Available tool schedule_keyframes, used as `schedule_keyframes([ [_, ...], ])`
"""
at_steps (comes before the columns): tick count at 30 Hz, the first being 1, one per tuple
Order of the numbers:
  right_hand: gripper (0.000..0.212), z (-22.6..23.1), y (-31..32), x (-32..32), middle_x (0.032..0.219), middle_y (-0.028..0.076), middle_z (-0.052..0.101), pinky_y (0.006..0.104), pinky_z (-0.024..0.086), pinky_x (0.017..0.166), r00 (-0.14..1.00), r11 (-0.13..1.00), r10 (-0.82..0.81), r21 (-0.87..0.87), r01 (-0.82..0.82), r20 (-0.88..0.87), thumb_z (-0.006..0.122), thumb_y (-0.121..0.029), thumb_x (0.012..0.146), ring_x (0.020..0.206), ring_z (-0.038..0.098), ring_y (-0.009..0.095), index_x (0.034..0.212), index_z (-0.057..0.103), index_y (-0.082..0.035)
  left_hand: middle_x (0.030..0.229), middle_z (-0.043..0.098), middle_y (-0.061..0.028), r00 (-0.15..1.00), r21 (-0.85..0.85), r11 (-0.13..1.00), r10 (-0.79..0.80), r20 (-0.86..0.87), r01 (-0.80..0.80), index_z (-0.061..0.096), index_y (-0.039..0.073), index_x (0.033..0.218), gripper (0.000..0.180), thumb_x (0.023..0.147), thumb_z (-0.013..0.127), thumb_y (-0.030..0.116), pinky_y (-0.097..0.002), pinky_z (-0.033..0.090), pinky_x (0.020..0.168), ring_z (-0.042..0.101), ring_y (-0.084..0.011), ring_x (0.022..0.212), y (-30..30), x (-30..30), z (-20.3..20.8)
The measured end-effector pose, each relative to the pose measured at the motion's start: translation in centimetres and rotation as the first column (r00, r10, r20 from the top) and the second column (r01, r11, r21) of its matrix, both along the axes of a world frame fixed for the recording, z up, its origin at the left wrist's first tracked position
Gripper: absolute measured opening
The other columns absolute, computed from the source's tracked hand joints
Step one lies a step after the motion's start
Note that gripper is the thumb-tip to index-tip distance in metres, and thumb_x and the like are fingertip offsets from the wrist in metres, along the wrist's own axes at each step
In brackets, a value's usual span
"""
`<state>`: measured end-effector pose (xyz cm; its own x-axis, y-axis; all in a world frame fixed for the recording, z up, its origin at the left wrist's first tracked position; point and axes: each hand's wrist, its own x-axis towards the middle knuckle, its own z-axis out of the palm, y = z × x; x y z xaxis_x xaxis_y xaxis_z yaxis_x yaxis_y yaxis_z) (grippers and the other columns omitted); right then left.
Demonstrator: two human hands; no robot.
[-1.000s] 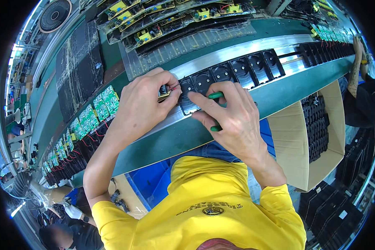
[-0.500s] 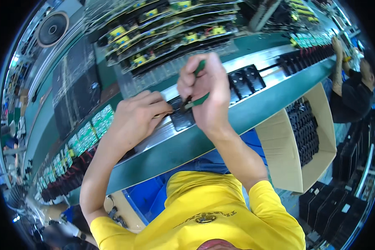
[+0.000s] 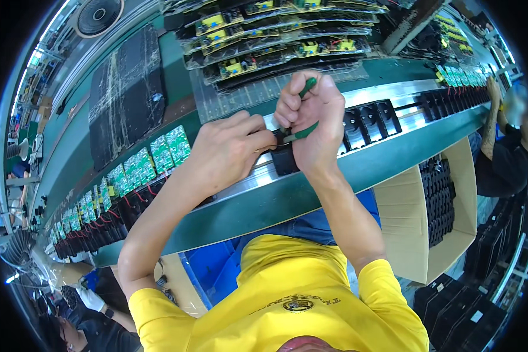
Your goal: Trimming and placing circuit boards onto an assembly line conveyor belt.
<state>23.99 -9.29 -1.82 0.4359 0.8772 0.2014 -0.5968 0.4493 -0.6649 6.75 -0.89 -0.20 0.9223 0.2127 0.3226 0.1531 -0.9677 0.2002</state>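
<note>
Working at the near edge of a green bench (image 3: 311,193), along the metal rail (image 3: 240,185) running beside that edge. Left hand (image 3: 229,149) lying palm down on the rail, fingers pressed together and curling onto the left end of one black casing (image 3: 284,159), pinning it just where the rail meets the bench's near edge. Right hand (image 3: 312,120) closing in a fist around one green-handled tool (image 3: 304,111), thumb tucked over the fingers, the handle sticking out above and below the fist, its tip pointing down at the casing between the two hands; whether the tip is touching the casing cannot be told. Lying further right along the rail, three black socket faces (image 3: 369,117), set side by side and touching. Toward the left end of the bench, a row of green boards (image 3: 141,167), too many and too small to count, with black parts and red wires trailing below them. At the far edge, four stacked trays (image 3: 276,35) holding yellow and green boards, and one dark mat (image 3: 126,100) to their left. Below the bench's near edge on the right, one cardboard box (image 3: 405,223) holding a stack of black parts (image 3: 440,199). At the right end of the bench, another person (image 3: 504,158) in dark clothing reaching up to the rail. In the far left corner, one round fan (image 3: 100,13).
</note>
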Motion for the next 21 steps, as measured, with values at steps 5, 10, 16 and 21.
schedule_keyframes([
  [5, 0.030, -3.0, 0.7, 0.7, 0.087, 0.000, 0.046, 0.0285, 0.034, 0.066, 0.981, 0.978, 0.131, 0.144, -0.151, 0.141, 0.045, -0.035, 0.120, 0.074, 0.040, 0.012, 0.107, 0.058, -0.011, 0.103, 0.068, -0.0009, 0.999, 0.010, 1.000, 0.025, 0.021, -0.026, 0.077, 0.014, 0.102, 0.007, 0.095, 0.075, 0.014, -0.0349, 0.057, 0.077, 0.066, -0.0232, 0.089, -0.3, -0.6, 0.1],
  [10, 0.026, -2.0, 0.0, 1.6, 0.089, 0.002, 0.051, 0.0281, 0.036, 0.066, 0.980, 0.979, 0.085, 0.165, -0.116, 0.182, 0.047, -0.028, 0.118, 0.076, 0.044, 0.013, 0.113, 0.064, -0.009, 0.106, 0.070, -0.0020, 0.999, -0.018, 0.999, 0.040, -0.032, -0.040, 0.077, 0.010, 0.103, 0.008, 0.095, 0.075, 0.011, -0.0355, 0.057, 0.079, 0.068, -0.0248, 0.091, -1.3, 0.4, 1.4],
  [16, 0.024, 5.5, -7.1, 0.6, 0.096, 0.006, 0.062, 0.0298, 0.047, 0.075, 0.822, 0.967, -0.196, -0.033, 0.252, 0.535, 0.068, -0.014, 0.107, 0.083, 0.055, 0.016, 0.127, 0.078, -0.005, 0.105, 0.067, -0.0031, 0.986, -0.117, 0.980, 0.156, -0.050, -0.161, 0.075, 0.009, 0.102, 0.006, 0.098, 0.077, 0.014, -0.0384, 0.057, 0.074, 0.070, -0.0251, 0.090, -2.4, 0.1, 2.5],
  [21, 0.024, 2.5, -10.7, 1.9, 0.106, 0.005, 0.064, 0.0345, 0.051, 0.082, -0.078, 0.912, -0.021, 0.051, 0.408, 0.997, 0.088, -0.013, 0.090, 0.090, 0.059, 0.020, 0.115, 0.086, -0.012, 0.109, 0.069, -0.0027, 0.978, -0.197, 0.958, 0.205, -0.041, -0.209, 0.077, 0.008, 0.102, 0.007, 0.097, 0.080, 0.011, -0.0373, 0.056, 0.075, 0.070, -0.0237, 0.090, -3.0, 0.4, 2.2],
])
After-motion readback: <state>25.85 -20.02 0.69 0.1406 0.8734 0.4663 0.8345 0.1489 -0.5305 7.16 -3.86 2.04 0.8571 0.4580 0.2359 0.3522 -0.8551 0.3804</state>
